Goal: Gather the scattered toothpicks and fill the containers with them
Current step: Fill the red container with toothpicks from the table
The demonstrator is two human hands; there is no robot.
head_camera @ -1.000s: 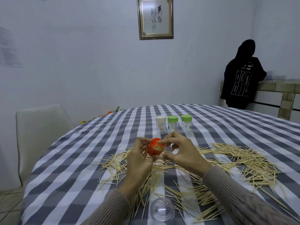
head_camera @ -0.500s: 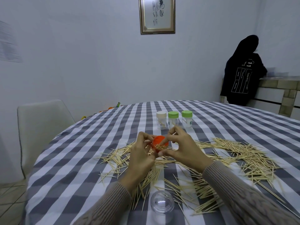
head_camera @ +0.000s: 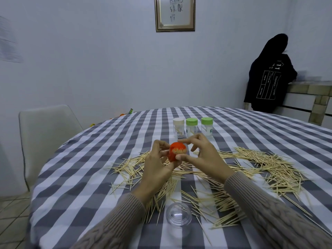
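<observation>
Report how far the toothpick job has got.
Done: three capped jars stand at the back, holding some toothpicks. In hand: left hand and right hand hold the orange container with toothpicks in it. Left: scattered toothpicks cover the cloth; clear container holds none.

White chair [head_camera: 48, 139], framed calligraphy [head_camera: 175, 14], dark-hooded person [head_camera: 269, 74] by counter [head_camera: 309, 90]

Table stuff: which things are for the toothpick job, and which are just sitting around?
For the job: orange container, held by left hand and right hand; scattered toothpicks; three lidded jars; clear cup.

Just around: white chair, framed picture, small items at the table's far edge.
</observation>
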